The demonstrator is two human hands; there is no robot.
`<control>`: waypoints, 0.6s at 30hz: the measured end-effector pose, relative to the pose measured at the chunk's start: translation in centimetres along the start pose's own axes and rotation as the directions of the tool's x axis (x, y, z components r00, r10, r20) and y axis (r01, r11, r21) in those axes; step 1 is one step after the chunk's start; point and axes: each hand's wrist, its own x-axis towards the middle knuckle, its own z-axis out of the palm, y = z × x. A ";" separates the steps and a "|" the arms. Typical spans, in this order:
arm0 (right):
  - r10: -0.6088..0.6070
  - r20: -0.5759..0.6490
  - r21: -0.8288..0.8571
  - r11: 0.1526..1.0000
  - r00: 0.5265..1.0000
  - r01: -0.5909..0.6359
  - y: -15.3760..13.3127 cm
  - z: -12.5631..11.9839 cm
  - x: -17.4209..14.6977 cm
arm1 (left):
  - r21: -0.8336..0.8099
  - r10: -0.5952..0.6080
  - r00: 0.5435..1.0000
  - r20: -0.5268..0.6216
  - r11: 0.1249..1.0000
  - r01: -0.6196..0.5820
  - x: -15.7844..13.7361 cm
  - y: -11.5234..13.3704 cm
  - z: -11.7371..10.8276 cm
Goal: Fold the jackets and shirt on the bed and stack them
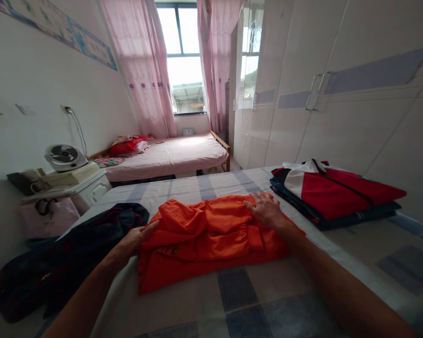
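An orange jacket [222,234] lies partly folded on the bed in front of me, with a bunched, hood-like part at its left and the sleeves laid across. My left hand [136,238] touches the jacket's left edge, fingers stretched out. On the far right part of the jacket rests my right hand [267,211], palm down with its fingers spread. To the left is a dark garment [81,246], loosely heaped. A stack of folded clothes sits at the right, topped by a red and white jacket [341,190].
The bed I face has a checked sheet [238,288]. Beyond it stands a second bed [183,152] under a curtained window [183,51]. White wardrobes [303,84] line the right. At left, a fan [65,156] sits on a cabinet above a pink bag [49,218].
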 end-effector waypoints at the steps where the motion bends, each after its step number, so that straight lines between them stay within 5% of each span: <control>1: 0.025 -0.065 -0.012 1.000 0.998 -0.025 0.3 -0.2 0.2 | -0.033 -0.016 0.999 0.044 0.999 0.018 -0.1 0.0 -0.1; 3: 0.096 -0.102 -0.026 0.995 0.990 -0.099 1.4 0.1 0.5 | -0.069 -0.037 0.995 0.097 0.997 0.044 -0.3 -0.1 -0.2; 8: 0.217 0.179 0.003 0.975 0.960 -0.221 4.0 2.0 0.8 | -0.100 -0.011 0.987 0.162 0.995 0.027 -0.7 -0.3 -0.2; 10: 0.209 0.131 0.010 0.977 0.969 -0.212 3.5 1.5 0.6 | -0.129 0.019 0.986 0.163 0.992 0.002 -0.7 -0.3 0.0; 13: -0.014 0.009 0.110 0.994 1.000 0.013 0.7 -0.6 -0.3 | -0.202 0.070 0.985 0.156 0.979 -0.037 -0.9 -0.2 0.5; 16: -0.278 -0.035 0.296 0.915 0.960 0.275 -3.3 -2.3 -1.8 | -0.265 0.092 0.988 0.124 0.963 -0.056 -1.1 -0.1 0.8; 18: -0.363 -0.026 0.373 0.861 0.932 0.346 -5.3 -2.5 -2.8 | -0.295 0.107 0.990 0.093 0.953 -0.075 -1.3 0.0 0.9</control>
